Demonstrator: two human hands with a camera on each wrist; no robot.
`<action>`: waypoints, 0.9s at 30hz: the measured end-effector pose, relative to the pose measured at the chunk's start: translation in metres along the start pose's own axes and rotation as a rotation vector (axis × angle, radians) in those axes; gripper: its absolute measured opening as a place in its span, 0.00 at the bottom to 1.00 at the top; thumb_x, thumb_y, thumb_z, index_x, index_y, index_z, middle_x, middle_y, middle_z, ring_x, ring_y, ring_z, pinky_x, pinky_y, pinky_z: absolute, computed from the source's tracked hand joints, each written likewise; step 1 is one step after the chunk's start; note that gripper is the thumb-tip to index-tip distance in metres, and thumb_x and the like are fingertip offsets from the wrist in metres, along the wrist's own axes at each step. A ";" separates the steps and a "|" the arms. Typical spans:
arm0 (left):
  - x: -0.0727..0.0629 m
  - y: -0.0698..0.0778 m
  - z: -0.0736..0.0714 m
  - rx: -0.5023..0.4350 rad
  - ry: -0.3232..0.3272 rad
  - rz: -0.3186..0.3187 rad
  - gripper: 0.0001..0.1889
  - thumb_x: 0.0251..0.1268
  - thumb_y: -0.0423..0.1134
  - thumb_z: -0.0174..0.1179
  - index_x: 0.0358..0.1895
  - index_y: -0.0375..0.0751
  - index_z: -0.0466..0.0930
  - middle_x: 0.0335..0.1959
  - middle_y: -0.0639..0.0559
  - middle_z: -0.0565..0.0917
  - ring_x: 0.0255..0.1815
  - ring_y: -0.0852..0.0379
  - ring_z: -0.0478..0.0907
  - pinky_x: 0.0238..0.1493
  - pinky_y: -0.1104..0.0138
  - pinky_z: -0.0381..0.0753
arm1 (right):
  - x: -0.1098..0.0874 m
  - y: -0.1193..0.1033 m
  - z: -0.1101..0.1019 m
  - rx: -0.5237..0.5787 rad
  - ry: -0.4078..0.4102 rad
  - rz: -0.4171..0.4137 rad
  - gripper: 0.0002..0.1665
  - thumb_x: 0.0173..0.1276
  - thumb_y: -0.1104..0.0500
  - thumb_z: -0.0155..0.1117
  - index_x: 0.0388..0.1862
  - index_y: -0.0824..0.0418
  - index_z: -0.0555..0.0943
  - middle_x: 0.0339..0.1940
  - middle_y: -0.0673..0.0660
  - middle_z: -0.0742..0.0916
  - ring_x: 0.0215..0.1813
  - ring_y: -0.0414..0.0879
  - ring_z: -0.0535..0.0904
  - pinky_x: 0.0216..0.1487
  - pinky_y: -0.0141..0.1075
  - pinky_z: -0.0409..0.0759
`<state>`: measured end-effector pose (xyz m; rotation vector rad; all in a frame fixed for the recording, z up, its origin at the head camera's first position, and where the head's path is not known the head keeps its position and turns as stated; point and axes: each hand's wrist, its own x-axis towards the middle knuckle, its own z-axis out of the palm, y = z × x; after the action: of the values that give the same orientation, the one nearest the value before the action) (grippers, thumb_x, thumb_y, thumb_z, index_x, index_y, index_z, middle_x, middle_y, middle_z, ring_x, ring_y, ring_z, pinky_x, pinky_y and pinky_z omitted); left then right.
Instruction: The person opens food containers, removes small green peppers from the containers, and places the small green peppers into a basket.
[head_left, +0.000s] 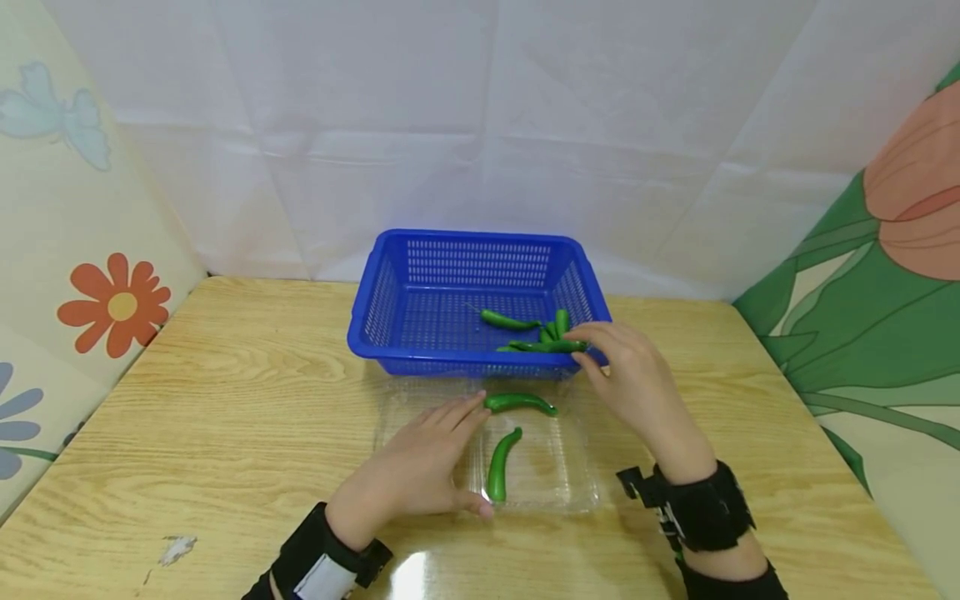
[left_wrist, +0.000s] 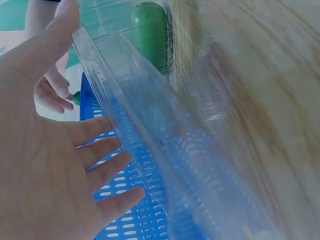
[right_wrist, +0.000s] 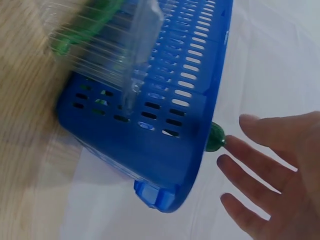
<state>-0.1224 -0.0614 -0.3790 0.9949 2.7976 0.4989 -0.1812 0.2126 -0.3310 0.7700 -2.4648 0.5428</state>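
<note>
A clear plastic container [head_left: 577, 479] lies on the table, with two green chili peppers inside: a curved one at the back [head_left: 520, 402] and another nearer the front [head_left: 501, 467]. Against its wall, my left hand [head_left: 420, 467] rests with fingers straight and spread, the thumb near the front edge. Behind stands a blue plastic basket [head_left: 480, 357]. At the basket's right front corner, my right hand [head_left: 630, 367] pinches the end of a green chili pepper [head_left: 551, 346]; in the right wrist view that pepper end [right_wrist: 215, 137] shows above the rim, close to the fingertips.
More green peppers [head_left: 562, 321] lie in the basket's right side, one of them [head_left: 510, 322] apart from the pile. A white cloth [head_left: 450, 125] hangs behind the wooden table [head_left: 247, 400]. Patterned panels [head_left: 885, 350] stand at both sides.
</note>
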 end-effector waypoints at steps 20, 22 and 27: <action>0.002 0.000 0.000 0.011 0.005 0.009 0.59 0.45 0.72 0.68 0.77 0.39 0.57 0.80 0.45 0.52 0.78 0.44 0.53 0.75 0.50 0.56 | -0.003 -0.017 -0.012 0.228 -0.188 -0.007 0.15 0.63 0.70 0.69 0.49 0.62 0.85 0.45 0.55 0.88 0.49 0.51 0.84 0.47 0.46 0.85; 0.002 0.000 0.000 0.012 0.004 0.008 0.59 0.45 0.72 0.68 0.77 0.39 0.57 0.80 0.45 0.52 0.78 0.44 0.53 0.75 0.50 0.57 | -0.003 -0.019 -0.014 0.271 -0.251 0.031 0.14 0.65 0.68 0.68 0.50 0.62 0.85 0.46 0.54 0.88 0.49 0.50 0.84 0.48 0.47 0.85; 0.002 0.000 -0.001 0.012 0.003 0.005 0.59 0.45 0.71 0.68 0.77 0.39 0.57 0.80 0.45 0.52 0.78 0.44 0.53 0.76 0.51 0.56 | -0.004 -0.022 -0.014 0.319 -0.340 0.089 0.13 0.69 0.65 0.65 0.52 0.61 0.84 0.48 0.53 0.88 0.51 0.50 0.84 0.51 0.49 0.84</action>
<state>-0.1236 -0.0604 -0.3785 1.0050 2.8043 0.4857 -0.1609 0.2046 -0.3173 0.9450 -2.7713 0.9209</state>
